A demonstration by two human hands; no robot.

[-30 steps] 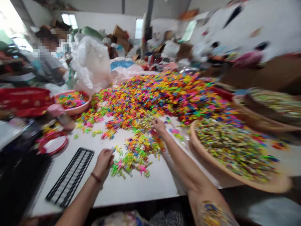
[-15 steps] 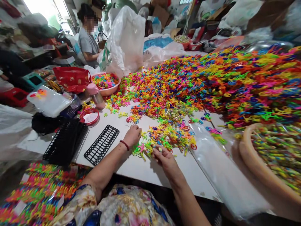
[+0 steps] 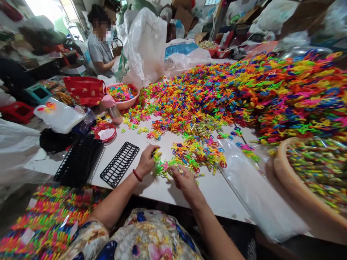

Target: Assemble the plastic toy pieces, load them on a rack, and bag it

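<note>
My left hand [image 3: 147,159] is closed, with a small yellow-and-blue plastic toy piece [image 3: 156,154] at its fingertips. My right hand [image 3: 184,180] is pinched at the near edge of the small pile; whatever lies between its fingers is too small to make out. Between and just beyond both hands lie loose bright plastic toy pieces [image 3: 193,155] with ring-like wheels, mostly green, yellow, orange and pink. A black plastic grid rack [image 3: 119,164] lies flat on the white table [image 3: 214,195], left of my left hand.
A large heap of toy pieces [image 3: 244,94] covers the back and right. At right stand a tan tub [image 3: 280,162] of small wrapped pieces and clear plastic bags [image 3: 260,191]. Left are stacked black racks [image 3: 80,160], a red basket [image 3: 114,135] and a flask [image 3: 112,110]. Another person [image 3: 100,50] stands behind.
The view has swung left and down. My right hand has come back from the heap to the near pile. My left hand has lifted a yellow-and-blue piece.
</note>
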